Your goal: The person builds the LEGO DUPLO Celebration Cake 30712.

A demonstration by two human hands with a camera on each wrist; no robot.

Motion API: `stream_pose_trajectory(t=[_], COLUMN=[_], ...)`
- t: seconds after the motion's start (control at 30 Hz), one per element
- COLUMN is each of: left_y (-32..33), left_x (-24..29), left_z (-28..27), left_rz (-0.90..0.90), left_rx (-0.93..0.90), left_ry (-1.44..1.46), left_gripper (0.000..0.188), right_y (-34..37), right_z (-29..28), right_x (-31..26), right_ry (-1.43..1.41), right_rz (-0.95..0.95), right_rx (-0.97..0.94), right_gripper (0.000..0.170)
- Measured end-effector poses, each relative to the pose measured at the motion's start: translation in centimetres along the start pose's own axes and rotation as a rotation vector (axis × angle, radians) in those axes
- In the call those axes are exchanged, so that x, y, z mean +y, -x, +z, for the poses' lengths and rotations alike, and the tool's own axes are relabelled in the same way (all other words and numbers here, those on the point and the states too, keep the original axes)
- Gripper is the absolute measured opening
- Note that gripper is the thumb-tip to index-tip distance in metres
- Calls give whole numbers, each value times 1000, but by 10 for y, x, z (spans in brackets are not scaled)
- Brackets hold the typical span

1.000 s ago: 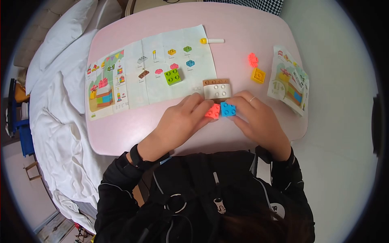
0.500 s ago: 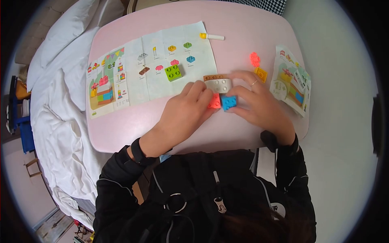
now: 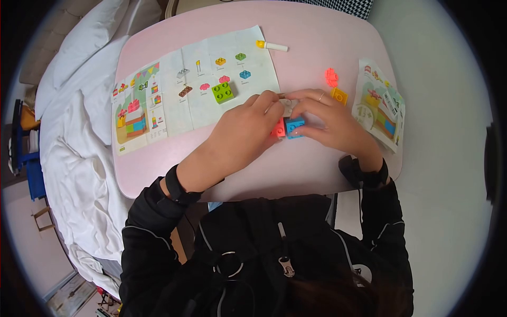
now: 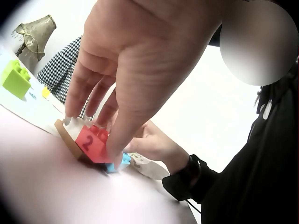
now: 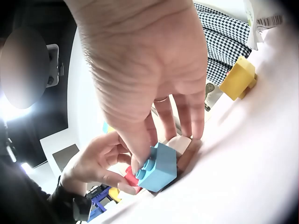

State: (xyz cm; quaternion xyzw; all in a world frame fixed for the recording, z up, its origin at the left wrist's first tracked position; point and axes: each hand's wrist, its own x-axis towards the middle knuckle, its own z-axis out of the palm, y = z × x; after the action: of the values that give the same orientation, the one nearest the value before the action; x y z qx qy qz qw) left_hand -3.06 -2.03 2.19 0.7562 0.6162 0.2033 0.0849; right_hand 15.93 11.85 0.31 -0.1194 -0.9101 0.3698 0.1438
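In the head view my left hand (image 3: 245,124) grips a red brick (image 4: 91,145) marked with a 2, thumb on its near side and fingers reaching over a white brick (image 3: 288,107). My right hand (image 3: 338,119) holds a blue brick (image 5: 161,172) beside the red one. Its thumb lies along the blue studs, while its other fingers stretch to the far side of the white brick. A brown plate (image 4: 67,140) shows under the white brick. Both hands cover much of this cluster.
A printed sheet (image 3: 158,116) spreads across the pink table (image 3: 158,174), bearing a green brick (image 3: 223,93). A candle piece (image 3: 273,46) lies at the back. To the right are a coral piece (image 3: 331,77), a yellow brick (image 3: 339,96) and a bag (image 3: 377,105).
The red and blue bricks have moved forward, close against the white brick. Fingers of both hands have come forward over the white brick and brown plate, hiding more of them.
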Motion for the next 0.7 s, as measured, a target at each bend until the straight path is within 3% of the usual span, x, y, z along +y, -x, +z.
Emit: stream_pose_trajectory(t=[0.2, 0.37, 0.7], left_y=[1, 1, -6], left_x=[0, -4, -8], left_z=[-1, 2, -2], left_rz=[62, 62, 5], left_rx=[13, 68, -14], left_ry=[81, 83, 209], left_gripper=[41, 25, 32], right_y=[-6, -6, -9], right_z=[0, 2, 4], right_x=[9, 8, 4], right_ry=[-49, -25, -55], right_rz=[11, -6, 95], right_rx=[55, 64, 35], right_gripper=[32, 32, 39])
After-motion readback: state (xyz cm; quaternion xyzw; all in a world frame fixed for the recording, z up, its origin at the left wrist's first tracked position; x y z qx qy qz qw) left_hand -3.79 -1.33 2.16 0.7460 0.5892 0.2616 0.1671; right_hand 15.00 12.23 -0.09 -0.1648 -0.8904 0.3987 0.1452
